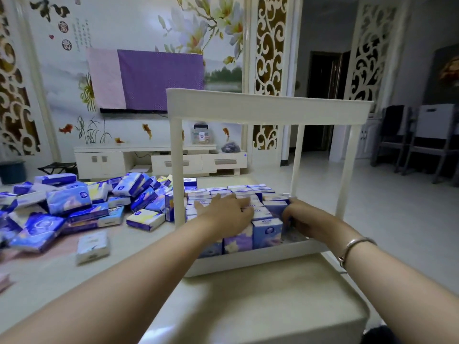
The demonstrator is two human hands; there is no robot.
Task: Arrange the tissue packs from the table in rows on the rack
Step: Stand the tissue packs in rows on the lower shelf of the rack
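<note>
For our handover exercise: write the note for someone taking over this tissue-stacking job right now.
Left hand: flat on top of the upright packs in the rack.
Right hand: fingers pressed into the right end of the rows; grip unclear.
Done: lower tray nearly filled with rows of packs.
Left: a large loose pile on the table to the left; the top shelf's contents cannot be seen.

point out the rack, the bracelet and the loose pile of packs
rack (269, 109): head view, on its top front rail
bracelet (354, 245): head view, on the band over the right wrist
pile of packs (68, 202): head view, on a blue pack near its middle
</note>
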